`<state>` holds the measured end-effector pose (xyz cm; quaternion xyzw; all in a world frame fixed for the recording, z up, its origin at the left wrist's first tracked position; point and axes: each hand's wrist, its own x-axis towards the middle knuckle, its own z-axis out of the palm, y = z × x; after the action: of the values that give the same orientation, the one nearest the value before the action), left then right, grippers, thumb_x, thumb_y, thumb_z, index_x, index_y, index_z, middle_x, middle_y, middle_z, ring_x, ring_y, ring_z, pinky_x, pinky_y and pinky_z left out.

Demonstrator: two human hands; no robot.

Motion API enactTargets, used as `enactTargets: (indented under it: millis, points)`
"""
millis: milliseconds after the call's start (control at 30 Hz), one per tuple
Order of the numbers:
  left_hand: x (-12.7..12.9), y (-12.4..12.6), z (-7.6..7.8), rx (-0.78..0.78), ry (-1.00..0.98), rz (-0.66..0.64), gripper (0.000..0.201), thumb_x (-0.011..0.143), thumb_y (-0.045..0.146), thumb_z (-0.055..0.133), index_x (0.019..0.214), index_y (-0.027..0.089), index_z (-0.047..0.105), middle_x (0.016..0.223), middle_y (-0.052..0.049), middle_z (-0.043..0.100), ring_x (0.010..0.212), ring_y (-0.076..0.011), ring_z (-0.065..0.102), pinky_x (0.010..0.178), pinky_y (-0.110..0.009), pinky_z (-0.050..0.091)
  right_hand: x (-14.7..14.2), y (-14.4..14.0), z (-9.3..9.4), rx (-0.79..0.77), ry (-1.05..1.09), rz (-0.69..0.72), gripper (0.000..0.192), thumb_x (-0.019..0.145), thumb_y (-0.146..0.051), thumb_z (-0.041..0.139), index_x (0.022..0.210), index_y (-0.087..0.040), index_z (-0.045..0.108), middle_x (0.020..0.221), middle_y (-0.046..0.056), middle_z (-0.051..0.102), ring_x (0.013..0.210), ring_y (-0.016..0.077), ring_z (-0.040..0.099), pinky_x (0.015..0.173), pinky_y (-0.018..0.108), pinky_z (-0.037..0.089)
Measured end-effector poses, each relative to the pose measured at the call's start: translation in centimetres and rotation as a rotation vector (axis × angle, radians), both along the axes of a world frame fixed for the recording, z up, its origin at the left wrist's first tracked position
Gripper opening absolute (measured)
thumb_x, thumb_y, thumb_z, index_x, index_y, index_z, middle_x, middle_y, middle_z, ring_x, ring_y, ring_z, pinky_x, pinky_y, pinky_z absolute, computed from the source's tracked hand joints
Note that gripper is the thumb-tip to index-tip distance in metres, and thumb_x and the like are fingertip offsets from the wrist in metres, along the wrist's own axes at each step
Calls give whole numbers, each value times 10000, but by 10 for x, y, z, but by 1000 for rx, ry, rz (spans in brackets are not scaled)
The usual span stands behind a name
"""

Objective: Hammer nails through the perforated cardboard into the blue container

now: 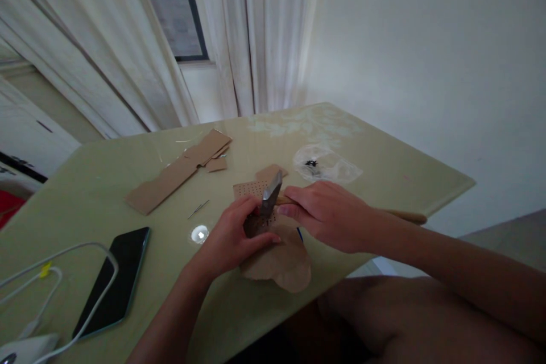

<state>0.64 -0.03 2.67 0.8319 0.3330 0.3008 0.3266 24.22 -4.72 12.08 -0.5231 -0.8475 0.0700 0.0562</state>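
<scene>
My right hand grips a hammer by its wooden handle, close to the metal head. The hammer head is tilted just over a brown cardboard piece dotted with rows of small holes. My left hand holds that piece from the left, thumb stretched along its near side and fingers bent beside the hammer head. Whether a small item is between the fingers is hidden. Underneath and toward me lies a brown cardboard shape with a rounded, lobed edge.
Cardboard strips and scraps lie at the back left. A clear plastic bag with small black pieces is at the back right. Thin metal pins, a small round clear-and-white item, a phone and white cables are on the left.
</scene>
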Motion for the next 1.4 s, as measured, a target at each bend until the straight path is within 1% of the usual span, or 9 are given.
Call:
enactTargets:
  millis: [167, 367, 633, 833, 900, 1000, 1100, 1233, 1400]
  points:
    - [0, 0, 0, -12, 4, 2, 430, 858, 486, 899, 1158, 234, 723, 1190, -88, 762, 1075, -287, 693, 938, -411, 541, -3, 1, -7, -28, -61, 33, 294, 1145, -357, 522, 1022, -173, 714, 857, 79, 795, 732, 222, 684, 648, 361, 278]
    - [1, 0, -1, -10, 10, 9, 431, 861, 473, 900, 1166, 234, 713, 1144, -61, 763, 1011, -261, 689, 887, -384, 535, -1, 1, 0, -2, -28, -26, 385, 1167, -443, 474, 1020, -174, 707, 878, 92, 787, 794, 245, 703, 674, 355, 303]
    - [1, 0, -2, 0, 3, 10, 449, 864, 468, 892, 1209, 237, 722, 1189, -76, 768, 1069, -279, 699, 933, -406, 543, -7, 1, -14, -70, -46, 16, 335, 1140, -390, 523, 1012, -172, 743, 867, 106, 809, 723, 230, 690, 645, 367, 303]
    - [1, -2, 3, 46, -67, 26, 461, 876, 457, 883, 1260, 263, 720, 1176, -59, 780, 1031, -247, 711, 897, -360, 557, 3, 3, -1, -36, 0, -46, 354, 1155, -420, 499, 992, -187, 709, 844, 74, 774, 762, 220, 679, 676, 344, 313]
    - [-4, 2, 6, 107, -141, 108, 393, 952, 461, 794, 1280, 257, 721, 1194, -68, 786, 1037, -239, 716, 909, -356, 557, 9, 4, 3, -40, 43, -110, 370, 1156, -431, 494, 962, -188, 694, 812, 61, 741, 763, 220, 666, 685, 340, 314]
    - [-22, 15, 5, 200, -112, 442, 286, 1043, 460, 637, 1141, 221, 758, 1010, -61, 799, 894, -231, 717, 830, -349, 554, 19, 4, 7, -57, 117, -159, 361, 1157, -425, 485, 975, -189, 690, 794, 44, 703, 760, 215, 654, 701, 338, 323]
    - [-48, 33, -6, 263, 298, 799, 290, 1046, 371, 563, 1074, 176, 775, 1028, -123, 801, 933, -306, 727, 870, -422, 553, 26, 1, 6, -61, 169, -177, 360, 1156, -429, 483, 979, -191, 687, 797, 40, 686, 772, 215, 651, 716, 339, 335]
    - [-73, 50, -29, 179, 761, 811, 367, 1028, 358, 552, 1201, 130, 782, 1200, -204, 781, 1118, -422, 717, 952, -515, 541, 32, -1, 1, -77, 181, -182, 369, 1153, -438, 490, 951, -191, 675, 769, 31, 662, 746, 207, 630, 708, 338, 337]
    - [-79, 63, -49, 25, 708, 780, 341, 1009, 363, 545, 1127, 146, 780, 1165, -191, 783, 1092, -389, 740, 931, -475, 549, 34, -3, -5, -86, 171, -154, 380, 1155, -438, 490, 940, -186, 676, 804, 48, 689, 787, 221, 656, 739, 346, 362]
